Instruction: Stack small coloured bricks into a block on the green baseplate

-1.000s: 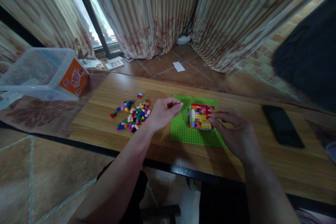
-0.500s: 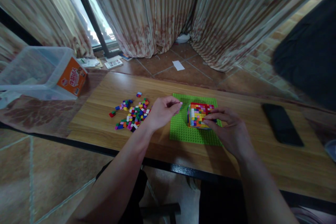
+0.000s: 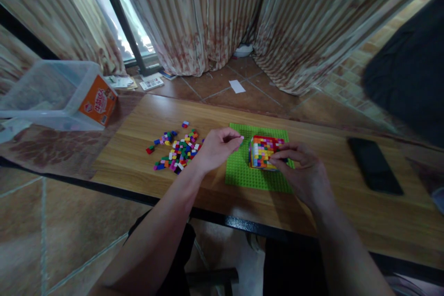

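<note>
A green studded baseplate lies on the wooden table. On it stands a multicoloured block of small bricks. My right hand rests against the block's right front side, fingers curled and pinched at its edge. My left hand hovers over the baseplate's left edge, thumb and fingers pinched together on something too small to name. A loose pile of small coloured bricks lies just left of my left hand.
A clear plastic bin with an orange label sits at the far left on a patterned cloth. A black phone lies flat at the right of the table. Curtains, a window and a tiled floor lie beyond. A dark shape fills the upper right.
My right hand has slid a little left and closer onto the block's front right edge. My left hand stays pinched in nearly the same place.
</note>
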Available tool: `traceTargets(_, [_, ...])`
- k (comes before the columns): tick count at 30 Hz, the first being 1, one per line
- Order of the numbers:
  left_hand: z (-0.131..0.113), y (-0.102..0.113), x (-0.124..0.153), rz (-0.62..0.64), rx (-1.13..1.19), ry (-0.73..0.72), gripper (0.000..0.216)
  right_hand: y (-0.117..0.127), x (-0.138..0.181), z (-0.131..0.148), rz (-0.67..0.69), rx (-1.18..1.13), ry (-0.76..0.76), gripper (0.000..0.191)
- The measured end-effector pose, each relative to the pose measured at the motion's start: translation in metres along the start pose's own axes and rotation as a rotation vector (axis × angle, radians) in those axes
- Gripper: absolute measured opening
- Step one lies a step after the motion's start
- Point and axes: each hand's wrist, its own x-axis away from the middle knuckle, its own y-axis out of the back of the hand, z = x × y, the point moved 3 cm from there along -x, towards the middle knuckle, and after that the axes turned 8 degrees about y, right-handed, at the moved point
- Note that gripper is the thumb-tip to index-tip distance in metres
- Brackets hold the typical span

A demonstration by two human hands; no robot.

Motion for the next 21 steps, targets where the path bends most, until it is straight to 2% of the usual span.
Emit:
traceTargets(4, [-0.004,-0.004,0.002,0.028,0.027,-0.017,0.006,-0.001,0.0,0.0,0.006,0.013,0.036,0.013])
traceTargets(9, [-0.009,-0.009,0.005,0.084,0.015,-0.06,0.01,0.001,-0.001,0.003,-0.021,-0.018,0.013,0.015])
traceTargets(13, [-0.009,-0.015,0.007,0.105,0.049,-0.095,0.014,0.001,-0.001,0.02,-0.093,-0.048,0.055,0.017])
traceTargets(17, [-0.011,-0.025,0.012,0.112,0.071,-0.15,0.018,-0.005,-0.002,0.038,-0.074,-0.022,0.132,0.018])
traceTargets(21, [-0.016,-0.033,0.017,0.115,0.035,-0.199,0.017,-0.009,-0.002,0.043,-0.088,-0.046,0.139,0.016])
